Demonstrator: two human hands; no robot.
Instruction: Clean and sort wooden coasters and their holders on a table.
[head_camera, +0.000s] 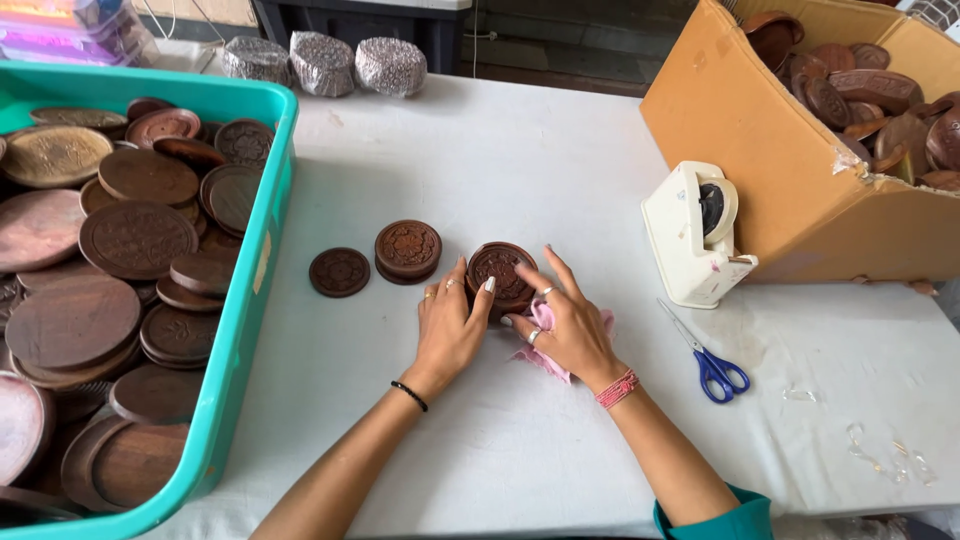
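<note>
At table centre, on the white cloth-covered table (520, 160) | left hand (447, 325) and right hand (567, 325) cup the round carved dark-wood box (500, 275), fingers pressed to its sides, steadying it | pink cloth (545, 318) pinned under right palm | 2 similar carved discs (375, 260) parked left, clear.

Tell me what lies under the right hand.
A pink cloth pokes out from under the right hand on the white table. The hand covers most of it.
</note>
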